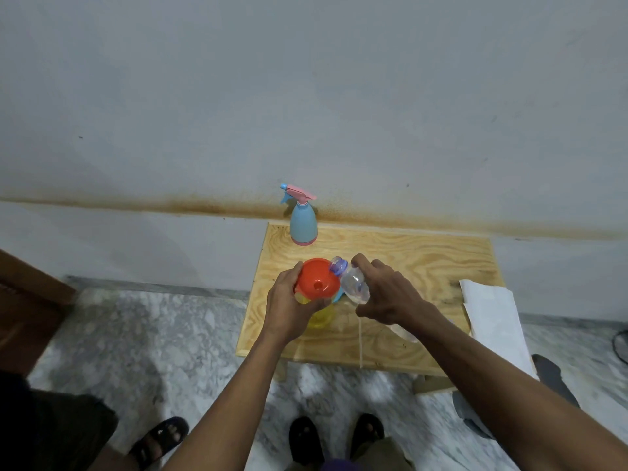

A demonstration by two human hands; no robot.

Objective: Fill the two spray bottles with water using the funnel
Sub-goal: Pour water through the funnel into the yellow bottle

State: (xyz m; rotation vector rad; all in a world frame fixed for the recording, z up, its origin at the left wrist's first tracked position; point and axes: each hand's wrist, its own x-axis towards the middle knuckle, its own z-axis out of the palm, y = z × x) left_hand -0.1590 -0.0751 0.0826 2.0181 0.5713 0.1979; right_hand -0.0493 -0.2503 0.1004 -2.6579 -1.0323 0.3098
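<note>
Home room: marble floor (136, 334), stained wall (306, 96).

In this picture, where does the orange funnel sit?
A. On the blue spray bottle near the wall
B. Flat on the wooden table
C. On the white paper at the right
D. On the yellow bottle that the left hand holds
D: the funnel sits on top of the yellow bottle, steadied by the left hand, while the right hand tilts a clear bottle toward it.
</note>
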